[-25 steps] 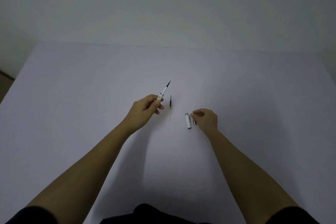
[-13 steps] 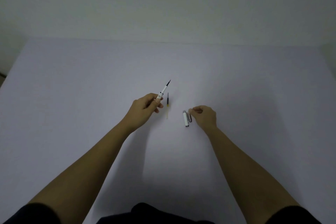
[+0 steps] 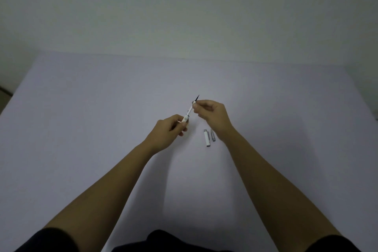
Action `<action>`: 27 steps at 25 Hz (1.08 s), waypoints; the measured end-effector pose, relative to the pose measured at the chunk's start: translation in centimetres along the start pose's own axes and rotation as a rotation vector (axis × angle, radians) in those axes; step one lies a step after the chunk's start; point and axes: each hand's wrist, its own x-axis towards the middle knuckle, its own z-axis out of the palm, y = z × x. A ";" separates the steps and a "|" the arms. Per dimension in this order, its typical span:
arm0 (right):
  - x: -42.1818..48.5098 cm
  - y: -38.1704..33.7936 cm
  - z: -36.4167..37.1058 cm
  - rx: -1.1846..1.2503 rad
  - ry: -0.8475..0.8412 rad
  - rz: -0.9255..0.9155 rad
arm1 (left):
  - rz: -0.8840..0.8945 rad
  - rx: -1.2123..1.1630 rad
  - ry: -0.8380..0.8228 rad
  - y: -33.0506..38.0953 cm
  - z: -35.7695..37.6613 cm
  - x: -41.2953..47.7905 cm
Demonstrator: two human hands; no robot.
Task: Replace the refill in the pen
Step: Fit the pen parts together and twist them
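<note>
One head-worn view looks forward and down at the table (image 3: 102, 129)

The left hand (image 3: 169, 131) holds the white pen (image 3: 189, 113) up over the table (image 3: 81, 108). The right hand (image 3: 212, 113) pinches the pen near its dark tip. A white cap (image 3: 206, 138) and a small gray piece (image 3: 213, 135) lie side by side on the table.

A bare, dim indoor room, too plain to class as home, office or lab. A wide pale worktop (image 3: 102, 129) with nothing printed on it runs back to a blank, unmarked wall (image 3: 184, 6); only a dark strip of floor (image 3: 4, 90) shows at the left edge.
</note>
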 end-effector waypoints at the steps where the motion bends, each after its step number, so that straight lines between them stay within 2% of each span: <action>1: 0.2 -0.1 0.0 0.054 0.028 0.021 | -0.013 0.029 -0.019 -0.6 0.0 -0.2; 3: 0.9 -0.2 -0.3 0.122 0.104 0.054 | -0.043 0.071 -0.042 -2.0 -0.2 -0.6; 5: 1.7 0.3 -0.6 0.074 0.191 0.072 | -0.083 0.066 -0.027 -3.0 -0.5 -0.7; 8: 3.0 2.0 -0.4 -0.179 0.260 0.117 | -0.117 0.028 0.019 -3.6 -1.2 0.0; 12: 4.9 4.3 0.6 -0.490 0.239 0.185 | -0.124 0.002 0.063 -3.8 -2.2 1.8; 16: 6.4 5.9 1.7 -0.679 0.221 0.229 | -0.127 0.015 0.079 -4.0 -2.8 3.3; 23: 6.7 6.7 2.1 -0.717 0.245 0.270 | -0.141 -0.015 0.080 -4.3 -3.0 4.3; 27: 6.4 6.0 2.4 -0.718 0.225 0.208 | -0.131 -0.019 0.085 -4.2 -2.8 4.2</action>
